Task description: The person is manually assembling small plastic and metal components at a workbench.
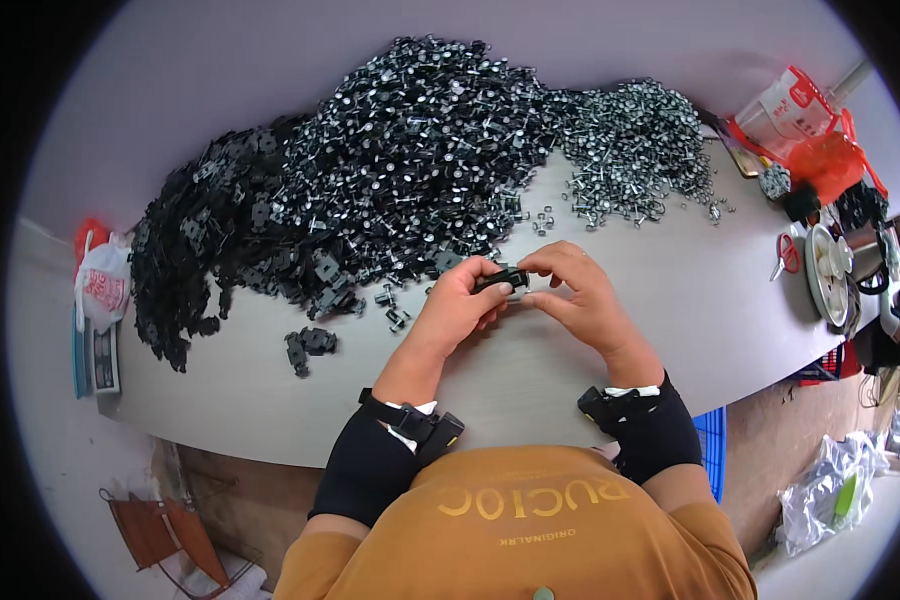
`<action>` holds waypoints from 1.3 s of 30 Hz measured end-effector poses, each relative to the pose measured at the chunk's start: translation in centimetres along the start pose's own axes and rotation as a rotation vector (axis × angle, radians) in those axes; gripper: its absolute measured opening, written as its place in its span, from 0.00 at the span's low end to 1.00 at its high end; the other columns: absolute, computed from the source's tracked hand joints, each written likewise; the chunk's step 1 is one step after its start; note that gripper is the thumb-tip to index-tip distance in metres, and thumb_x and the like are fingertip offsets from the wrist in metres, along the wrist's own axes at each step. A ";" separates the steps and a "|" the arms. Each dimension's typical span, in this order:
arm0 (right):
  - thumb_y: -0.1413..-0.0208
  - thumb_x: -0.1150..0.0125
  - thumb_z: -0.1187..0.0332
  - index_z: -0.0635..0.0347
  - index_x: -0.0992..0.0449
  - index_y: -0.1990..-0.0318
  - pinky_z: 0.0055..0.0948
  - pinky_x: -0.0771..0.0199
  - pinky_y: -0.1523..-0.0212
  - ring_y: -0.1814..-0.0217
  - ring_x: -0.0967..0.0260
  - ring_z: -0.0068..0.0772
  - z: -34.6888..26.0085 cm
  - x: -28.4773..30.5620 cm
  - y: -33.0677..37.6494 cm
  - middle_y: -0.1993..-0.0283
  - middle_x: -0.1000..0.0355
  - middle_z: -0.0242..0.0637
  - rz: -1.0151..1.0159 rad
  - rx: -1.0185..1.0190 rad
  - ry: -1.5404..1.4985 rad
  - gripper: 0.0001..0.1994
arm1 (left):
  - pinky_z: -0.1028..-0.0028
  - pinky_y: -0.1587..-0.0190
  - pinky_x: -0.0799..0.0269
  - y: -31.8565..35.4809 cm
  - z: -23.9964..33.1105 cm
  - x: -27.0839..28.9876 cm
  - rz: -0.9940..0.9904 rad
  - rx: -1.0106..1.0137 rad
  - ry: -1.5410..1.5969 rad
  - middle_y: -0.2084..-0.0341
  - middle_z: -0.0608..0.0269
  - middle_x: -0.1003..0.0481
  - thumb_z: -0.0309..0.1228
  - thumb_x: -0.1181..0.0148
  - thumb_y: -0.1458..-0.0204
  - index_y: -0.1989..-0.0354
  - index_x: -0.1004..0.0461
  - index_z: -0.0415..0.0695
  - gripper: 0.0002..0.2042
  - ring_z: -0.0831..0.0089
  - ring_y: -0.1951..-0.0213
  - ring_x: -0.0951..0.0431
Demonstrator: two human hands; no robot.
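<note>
Pale wall [210,70] rises behind a light grey worktop [540,385], along whose far side I see heaped black parts [205,205], a taller mound of black-and-metal pieces [410,140] and loose shiny fasteners [640,150]. Near the front middle, the person's left grip [460,305] is closed around a small dark part [501,280], held just over the surface. The right grip [575,295] is narrow, thumb and fingers at that part's right end; whether they pinch it I cannot tell. Red-handled scissors [789,253] lie well off to the right.
</note>
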State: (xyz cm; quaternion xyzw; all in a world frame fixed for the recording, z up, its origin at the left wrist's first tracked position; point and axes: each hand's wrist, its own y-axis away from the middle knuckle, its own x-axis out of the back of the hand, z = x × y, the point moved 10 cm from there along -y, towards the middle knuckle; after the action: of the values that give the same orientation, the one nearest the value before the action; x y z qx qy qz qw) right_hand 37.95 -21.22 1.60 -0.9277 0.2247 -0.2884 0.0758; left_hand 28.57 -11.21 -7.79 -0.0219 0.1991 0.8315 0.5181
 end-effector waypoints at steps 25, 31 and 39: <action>0.50 0.32 0.74 0.62 0.21 0.57 0.20 0.34 0.68 0.71 0.36 0.16 4.6 -3.3 1.0 0.72 0.31 0.25 -0.243 -0.318 -0.257 0.11 | 0.81 0.71 0.35 0.8 -0.4 -1.3 -0.164 0.060 -0.050 0.75 0.70 0.26 0.28 0.39 0.45 0.67 0.28 0.42 0.05 0.84 0.74 0.31; 0.46 0.36 0.71 0.61 0.24 0.64 0.25 0.32 0.68 0.71 0.33 0.22 5.8 1.2 -2.0 0.72 0.28 0.31 0.026 -0.286 -0.073 0.05 | 0.73 0.61 0.24 0.8 -0.6 -3.2 -0.327 -0.002 0.074 0.58 0.54 0.24 0.22 0.43 0.45 0.70 0.36 0.42 0.06 0.74 0.63 0.24; 0.49 0.37 0.69 0.59 0.23 0.66 0.39 0.28 0.64 0.65 0.27 0.44 2.8 0.3 -7.7 0.68 0.24 0.40 -0.017 -0.008 0.408 0.05 | 0.74 0.69 0.25 1.1 -1.3 -2.9 -0.278 0.146 0.123 0.67 0.57 0.22 0.23 0.48 0.43 0.61 0.35 0.44 0.04 0.73 0.69 0.22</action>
State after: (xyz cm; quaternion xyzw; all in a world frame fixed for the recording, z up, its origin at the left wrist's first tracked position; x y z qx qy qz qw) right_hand 42.64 -14.47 1.58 -0.8522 0.2288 -0.4700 0.0226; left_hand 28.76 -14.52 -7.91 -0.0622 0.2853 0.7323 0.6152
